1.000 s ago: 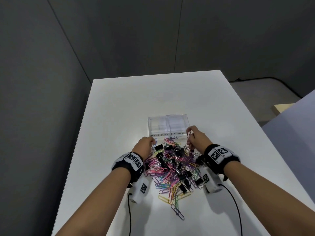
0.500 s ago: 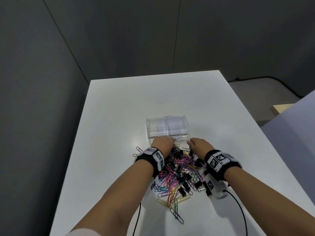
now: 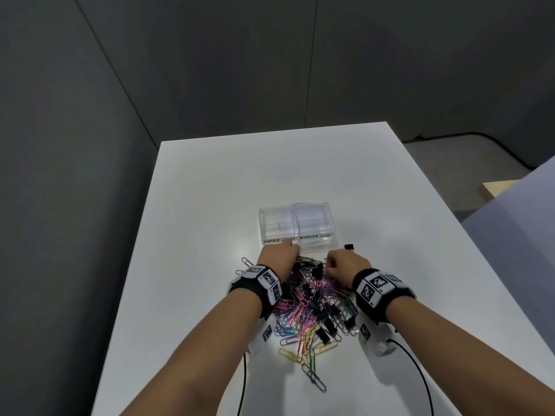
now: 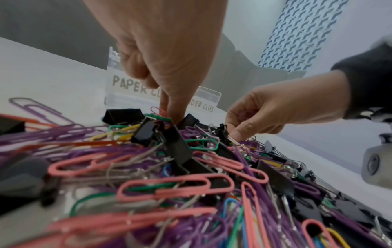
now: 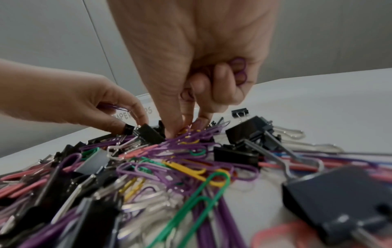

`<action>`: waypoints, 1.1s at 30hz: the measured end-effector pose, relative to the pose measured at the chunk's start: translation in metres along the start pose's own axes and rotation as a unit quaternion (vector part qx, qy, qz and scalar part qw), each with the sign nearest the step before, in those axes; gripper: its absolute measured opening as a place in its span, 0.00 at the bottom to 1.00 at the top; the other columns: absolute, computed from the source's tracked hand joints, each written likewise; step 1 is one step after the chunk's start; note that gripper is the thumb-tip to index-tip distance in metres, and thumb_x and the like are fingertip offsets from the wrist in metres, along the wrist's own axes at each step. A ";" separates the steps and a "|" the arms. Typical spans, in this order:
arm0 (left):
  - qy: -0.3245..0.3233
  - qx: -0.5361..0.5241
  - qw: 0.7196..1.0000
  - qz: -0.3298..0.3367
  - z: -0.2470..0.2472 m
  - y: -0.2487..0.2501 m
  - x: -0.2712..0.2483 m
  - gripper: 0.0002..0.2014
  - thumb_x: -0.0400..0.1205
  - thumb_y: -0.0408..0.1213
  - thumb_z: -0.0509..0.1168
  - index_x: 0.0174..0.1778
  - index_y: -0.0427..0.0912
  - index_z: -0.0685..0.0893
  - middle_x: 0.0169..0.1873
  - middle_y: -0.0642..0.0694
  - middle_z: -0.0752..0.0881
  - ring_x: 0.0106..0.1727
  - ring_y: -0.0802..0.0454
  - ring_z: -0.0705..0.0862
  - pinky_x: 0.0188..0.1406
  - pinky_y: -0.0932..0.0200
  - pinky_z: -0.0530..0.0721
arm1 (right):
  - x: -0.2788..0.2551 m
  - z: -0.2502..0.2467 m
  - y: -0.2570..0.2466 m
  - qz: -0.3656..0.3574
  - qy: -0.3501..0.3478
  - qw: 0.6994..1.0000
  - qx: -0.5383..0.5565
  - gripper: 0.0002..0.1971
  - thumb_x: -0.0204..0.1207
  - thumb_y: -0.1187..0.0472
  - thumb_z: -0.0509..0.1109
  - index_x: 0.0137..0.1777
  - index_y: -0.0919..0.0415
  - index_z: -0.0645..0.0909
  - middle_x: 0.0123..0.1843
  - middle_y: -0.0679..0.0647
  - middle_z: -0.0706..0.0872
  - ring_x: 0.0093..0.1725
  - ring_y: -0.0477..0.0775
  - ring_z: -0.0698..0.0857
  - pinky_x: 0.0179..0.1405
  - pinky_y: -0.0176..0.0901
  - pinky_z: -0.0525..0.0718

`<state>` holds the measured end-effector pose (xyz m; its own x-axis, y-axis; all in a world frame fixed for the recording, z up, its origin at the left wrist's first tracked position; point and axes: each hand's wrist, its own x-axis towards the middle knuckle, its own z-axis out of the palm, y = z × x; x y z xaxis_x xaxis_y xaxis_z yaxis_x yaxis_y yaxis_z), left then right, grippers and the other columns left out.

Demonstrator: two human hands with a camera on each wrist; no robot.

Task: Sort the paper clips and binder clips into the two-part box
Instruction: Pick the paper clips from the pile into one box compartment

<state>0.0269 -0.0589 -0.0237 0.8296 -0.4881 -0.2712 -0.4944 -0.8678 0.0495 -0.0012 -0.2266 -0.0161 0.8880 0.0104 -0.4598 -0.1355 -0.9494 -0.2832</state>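
A clear two-part box point(image 3: 297, 238), lettered PAPER CLIPS on the left and BINDER CLIPS on the right, stands behind a mixed pile point(image 3: 312, 307) of coloured paper clips and black binder clips. Both hands dig into the pile's far edge, just in front of the box. My left hand point(image 3: 292, 256) has thumb and forefinger down among black binder clips point(image 4: 176, 144), and a purple paper clip point(image 5: 114, 107) shows inside it. My right hand point(image 5: 186, 129) keeps purple paper clips point(image 5: 239, 70) under its curled fingers, while thumb and forefinger pinch into purple and yellow clips. Both box compartments look empty.
One black binder clip point(image 3: 349, 246) lies apart, right of the box. A few loose paper clips point(image 3: 247, 262) lie left of my left hand. The white table point(image 3: 210, 205) ends close on the left, by a grey wall. Cables trail from both wrist cameras toward me.
My left hand has moved from the pile's left side to its far edge by the box. My right hand has dropped from in front of the box into the pile.
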 end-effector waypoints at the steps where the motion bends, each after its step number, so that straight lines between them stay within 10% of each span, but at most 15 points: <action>1: 0.001 0.000 1.000 -0.001 0.000 0.000 -0.001 0.10 0.83 0.29 0.59 0.59 0.39 0.78 0.55 0.40 0.82 0.49 0.39 0.85 0.43 0.50 0.81 | 0.000 0.000 0.000 -0.001 0.000 1.000 -0.001 0.06 0.77 0.58 0.66 0.40 0.55 0.74 0.44 0.49 0.81 0.44 0.52 0.80 0.44 0.43 0.77; 7: 0.013 -0.031 0.999 0.002 -0.002 -0.006 -0.005 0.14 0.84 0.36 0.59 0.66 0.41 0.76 0.60 0.42 0.83 0.57 0.40 0.84 0.52 0.50 0.82 | -0.006 -0.003 0.002 -0.006 -0.025 1.000 -0.009 0.14 0.76 0.54 0.67 0.60 0.55 0.77 0.58 0.53 0.85 0.58 0.56 0.83 0.56 0.47 0.80; 13: 0.008 -0.071 0.997 -0.012 -0.004 -0.018 -0.012 0.15 0.87 0.42 0.52 0.60 0.42 0.82 0.57 0.43 0.82 0.56 0.43 0.84 0.51 0.52 0.81 | -0.003 -0.009 0.006 -0.024 -0.020 0.997 0.072 0.08 0.82 0.57 0.59 0.45 0.59 0.74 0.40 0.52 0.81 0.41 0.53 0.79 0.39 0.41 0.75; 18: 0.014 -0.107 0.993 -0.052 -0.002 -0.032 -0.025 0.14 0.87 0.38 0.49 0.62 0.42 0.76 0.54 0.39 0.86 0.54 0.40 0.84 0.48 0.53 0.78 | -0.003 -0.012 0.004 -0.009 0.000 0.995 0.099 0.11 0.84 0.63 0.52 0.60 0.60 0.73 0.37 0.51 0.82 0.33 0.51 0.77 0.32 0.41 0.74; 25: -0.044 -0.241 0.966 -0.080 -0.001 -0.042 -0.043 0.19 0.87 0.34 0.48 0.72 0.43 0.72 0.61 0.34 0.83 0.59 0.38 0.82 0.57 0.51 0.78 | 0.004 -0.008 -0.009 -0.011 0.004 0.986 0.165 0.11 0.83 0.70 0.50 0.51 0.60 0.75 0.48 0.58 0.83 0.34 0.48 0.77 0.31 0.36 0.73; 30: -0.013 -0.283 0.952 -0.116 0.000 -0.044 -0.048 0.17 0.85 0.32 0.49 0.67 0.39 0.74 0.55 0.35 0.85 0.54 0.38 0.82 0.46 0.54 0.74 | 0.008 -0.006 -0.012 0.015 -0.042 0.993 0.109 0.14 0.79 0.75 0.52 0.54 0.62 0.76 0.61 0.63 0.83 0.56 0.62 0.83 0.44 0.43 0.75; 33: 0.021 -0.280 0.950 -0.139 -0.001 -0.045 -0.050 0.14 0.84 0.40 0.54 0.63 0.43 0.78 0.48 0.41 0.85 0.49 0.43 0.82 0.45 0.55 0.76 | 0.008 -0.006 -0.010 0.023 -0.031 0.989 0.141 0.08 0.80 0.70 0.53 0.48 0.60 0.73 0.59 0.63 0.83 0.51 0.59 0.80 0.35 0.40 0.72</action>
<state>0.0081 0.0042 -0.0114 0.9233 -0.2257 -0.3109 -0.0488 -0.8716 0.4878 0.0100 -0.2193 -0.0115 0.8510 -0.0031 -0.5251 -0.2994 -0.8244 -0.4804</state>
